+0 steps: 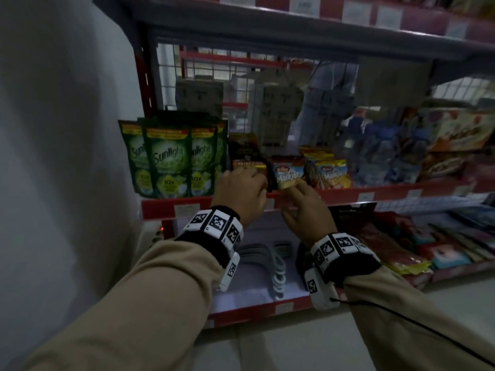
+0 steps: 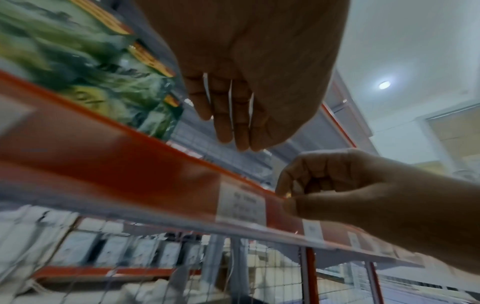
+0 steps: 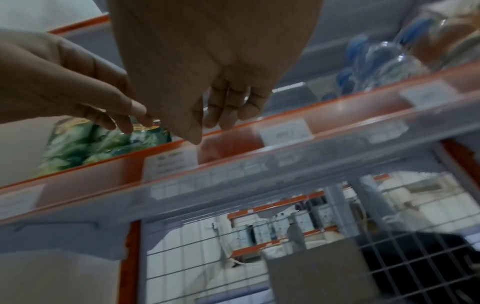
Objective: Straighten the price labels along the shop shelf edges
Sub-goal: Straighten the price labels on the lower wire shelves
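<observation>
A red shelf-edge strip (image 1: 334,196) (image 2: 116,160) (image 3: 228,142) with a clear cover carries white price labels (image 1: 186,210) (image 2: 241,202) (image 3: 170,163). My right hand (image 1: 294,199) (image 2: 288,197) (image 3: 207,127) pinches the strip's top edge between thumb and curled forefinger, just right of one label. My left hand (image 1: 241,188) (image 2: 233,133) (image 3: 124,121) hovers over the strip just left of it, fingers loose and holding nothing. More labels (image 3: 285,131) (image 1: 365,196) sit further right along the strip.
Green Sunlight pouches (image 1: 166,156) stand at the shelf's left end, snack packets (image 1: 289,172) behind my hands, water bottles (image 1: 380,151) to the right. An upper shelf (image 1: 294,20) overhangs. The lower shelf holds grey items (image 1: 267,255) and packets (image 1: 428,250). A white wall (image 1: 53,129) is on the left.
</observation>
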A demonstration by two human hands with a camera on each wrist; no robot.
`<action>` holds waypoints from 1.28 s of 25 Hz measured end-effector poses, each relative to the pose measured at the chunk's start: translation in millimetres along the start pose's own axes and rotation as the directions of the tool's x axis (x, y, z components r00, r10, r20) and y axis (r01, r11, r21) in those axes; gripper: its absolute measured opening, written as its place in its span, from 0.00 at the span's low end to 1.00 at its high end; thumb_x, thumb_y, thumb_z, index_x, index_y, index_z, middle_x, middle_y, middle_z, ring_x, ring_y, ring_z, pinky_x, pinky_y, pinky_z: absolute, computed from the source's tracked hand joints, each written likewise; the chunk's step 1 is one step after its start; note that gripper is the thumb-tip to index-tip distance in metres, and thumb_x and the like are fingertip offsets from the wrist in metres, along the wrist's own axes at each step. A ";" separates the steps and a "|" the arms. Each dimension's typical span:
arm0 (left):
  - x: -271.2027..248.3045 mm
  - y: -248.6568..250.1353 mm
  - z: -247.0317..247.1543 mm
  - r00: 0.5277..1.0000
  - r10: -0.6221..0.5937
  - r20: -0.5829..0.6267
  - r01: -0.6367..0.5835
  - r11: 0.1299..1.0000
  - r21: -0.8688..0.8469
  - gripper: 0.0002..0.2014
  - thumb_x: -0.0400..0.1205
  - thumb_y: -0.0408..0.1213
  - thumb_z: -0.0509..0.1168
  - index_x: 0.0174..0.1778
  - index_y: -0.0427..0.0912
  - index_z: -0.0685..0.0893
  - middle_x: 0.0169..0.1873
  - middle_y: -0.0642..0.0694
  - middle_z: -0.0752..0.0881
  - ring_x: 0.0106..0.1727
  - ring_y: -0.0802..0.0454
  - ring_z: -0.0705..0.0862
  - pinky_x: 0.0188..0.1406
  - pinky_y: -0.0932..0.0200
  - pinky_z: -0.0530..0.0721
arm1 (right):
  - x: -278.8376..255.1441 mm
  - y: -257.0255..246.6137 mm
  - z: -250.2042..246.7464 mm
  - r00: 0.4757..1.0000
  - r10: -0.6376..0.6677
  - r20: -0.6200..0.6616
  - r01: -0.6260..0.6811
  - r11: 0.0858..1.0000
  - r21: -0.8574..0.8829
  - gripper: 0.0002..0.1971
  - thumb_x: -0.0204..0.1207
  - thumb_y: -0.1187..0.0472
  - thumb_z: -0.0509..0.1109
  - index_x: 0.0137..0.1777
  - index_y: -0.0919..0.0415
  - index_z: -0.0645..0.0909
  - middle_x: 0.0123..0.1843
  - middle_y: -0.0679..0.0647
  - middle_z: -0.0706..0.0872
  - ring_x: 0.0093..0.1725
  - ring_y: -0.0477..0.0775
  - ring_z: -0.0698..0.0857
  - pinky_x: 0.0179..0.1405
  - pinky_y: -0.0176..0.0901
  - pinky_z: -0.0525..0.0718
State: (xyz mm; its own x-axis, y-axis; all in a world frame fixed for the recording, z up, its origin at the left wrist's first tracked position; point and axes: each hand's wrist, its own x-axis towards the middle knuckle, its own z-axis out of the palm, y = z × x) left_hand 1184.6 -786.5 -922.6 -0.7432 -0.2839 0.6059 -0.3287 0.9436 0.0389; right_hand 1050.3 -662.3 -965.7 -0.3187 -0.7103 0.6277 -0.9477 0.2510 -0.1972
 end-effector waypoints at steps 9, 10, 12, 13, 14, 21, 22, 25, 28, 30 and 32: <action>19.6 46.7 33.0 0.992 0.114 0.049 -0.112 0.993 -0.027 0.13 0.81 0.46 0.60 0.58 0.48 0.81 0.56 0.48 0.81 0.59 0.45 0.76 0.56 0.49 0.74 | -17.1 61.8 -44.8 0.980 0.188 -0.063 -0.196 0.967 -0.164 0.14 0.72 0.62 0.71 0.58 0.62 0.80 0.53 0.61 0.80 0.53 0.65 0.79 0.44 0.50 0.79; 21.8 53.8 38.9 0.993 0.112 0.040 -0.111 0.993 -0.034 0.13 0.81 0.46 0.60 0.58 0.47 0.81 0.56 0.47 0.80 0.59 0.44 0.76 0.55 0.49 0.74 | -21.8 73.5 -45.8 0.977 0.201 -0.074 -0.211 0.963 -0.168 0.13 0.72 0.62 0.72 0.56 0.62 0.81 0.53 0.61 0.80 0.54 0.65 0.79 0.45 0.50 0.79; 27.7 67.5 53.1 0.994 0.101 0.029 -0.099 0.994 -0.049 0.12 0.80 0.45 0.61 0.57 0.47 0.81 0.56 0.48 0.80 0.60 0.45 0.75 0.55 0.49 0.74 | -30.1 99.9 -47.4 0.972 0.212 -0.103 -0.227 0.960 -0.162 0.12 0.71 0.62 0.72 0.55 0.62 0.81 0.53 0.60 0.80 0.55 0.64 0.78 0.46 0.52 0.81; 31.3 75.9 62.0 0.995 0.093 0.025 -0.091 0.994 -0.063 0.12 0.80 0.45 0.61 0.56 0.47 0.82 0.56 0.48 0.80 0.60 0.46 0.75 0.55 0.50 0.75 | -34.2 114.8 -48.2 0.973 0.204 -0.111 -0.220 0.962 -0.163 0.13 0.71 0.61 0.72 0.56 0.63 0.81 0.53 0.60 0.80 0.56 0.64 0.77 0.48 0.52 0.81; 33.6 83.4 70.1 0.996 0.083 0.018 -0.081 0.994 -0.075 0.12 0.79 0.45 0.62 0.56 0.47 0.82 0.55 0.48 0.81 0.60 0.46 0.75 0.56 0.51 0.75 | -36.7 127.9 -47.8 0.977 0.181 -0.116 -0.199 0.966 -0.168 0.15 0.71 0.61 0.72 0.57 0.63 0.81 0.54 0.60 0.80 0.56 0.64 0.77 0.49 0.52 0.80; 53.4 131.4 105.1 0.995 0.009 -0.098 0.002 0.993 0.115 0.11 0.75 0.41 0.69 0.50 0.42 0.83 0.48 0.43 0.80 0.52 0.42 0.77 0.50 0.49 0.76 | -32.5 184.9 -33.6 0.967 -0.081 -0.241 0.050 0.990 -0.132 0.14 0.71 0.59 0.72 0.55 0.63 0.82 0.51 0.59 0.82 0.49 0.63 0.79 0.47 0.52 0.81; 55.6 135.8 108.6 0.993 -0.009 -0.116 0.025 0.991 0.133 0.11 0.74 0.40 0.69 0.50 0.41 0.83 0.48 0.42 0.80 0.52 0.41 0.77 0.50 0.49 0.76 | -31.4 188.7 -31.7 0.961 -0.119 -0.249 0.087 0.987 -0.136 0.14 0.71 0.59 0.73 0.56 0.63 0.82 0.50 0.59 0.82 0.48 0.62 0.79 0.46 0.51 0.80; 60.2 148.0 117.8 0.987 -0.067 -0.144 0.092 0.980 0.176 0.12 0.74 0.40 0.69 0.51 0.41 0.82 0.49 0.41 0.79 0.52 0.40 0.76 0.51 0.48 0.77 | -29.7 199.8 -26.8 0.947 -0.181 -0.266 0.154 0.981 -0.119 0.16 0.72 0.56 0.74 0.57 0.63 0.83 0.51 0.60 0.83 0.48 0.64 0.80 0.45 0.53 0.81; 58.5 152.4 123.0 0.983 -0.092 -0.159 0.124 0.970 0.207 0.13 0.74 0.41 0.68 0.53 0.42 0.82 0.50 0.41 0.80 0.53 0.40 0.76 0.52 0.48 0.78 | -26.6 204.0 -23.0 0.939 -0.171 -0.297 0.157 0.985 -0.068 0.17 0.73 0.51 0.73 0.56 0.61 0.82 0.51 0.61 0.81 0.48 0.64 0.79 0.44 0.53 0.79; 56.6 154.8 124.5 0.979 -0.106 -0.173 0.144 0.964 0.225 0.16 0.74 0.41 0.68 0.57 0.41 0.81 0.51 0.41 0.80 0.54 0.39 0.77 0.52 0.46 0.78 | -23.6 203.1 -21.7 0.945 -0.143 -0.293 0.134 0.990 -0.050 0.19 0.72 0.45 0.71 0.55 0.58 0.79 0.52 0.59 0.78 0.50 0.63 0.76 0.45 0.52 0.76; 54.8 158.3 124.2 0.974 -0.119 -0.195 0.165 0.956 0.242 0.19 0.73 0.40 0.69 0.59 0.41 0.81 0.51 0.40 0.80 0.54 0.39 0.77 0.50 0.46 0.78 | -20.3 200.3 -21.6 0.955 -0.096 -0.280 0.088 0.995 -0.043 0.21 0.70 0.40 0.70 0.54 0.55 0.78 0.53 0.58 0.77 0.52 0.62 0.74 0.46 0.52 0.72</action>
State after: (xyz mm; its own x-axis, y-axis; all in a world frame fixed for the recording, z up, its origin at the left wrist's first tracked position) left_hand 1019.5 -673.8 -981.9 -0.5713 -0.3551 0.7399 -0.5776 0.8145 -0.0550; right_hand 867.3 -583.4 -1001.6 -0.2083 -0.5183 0.8294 -0.9704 0.2154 -0.1091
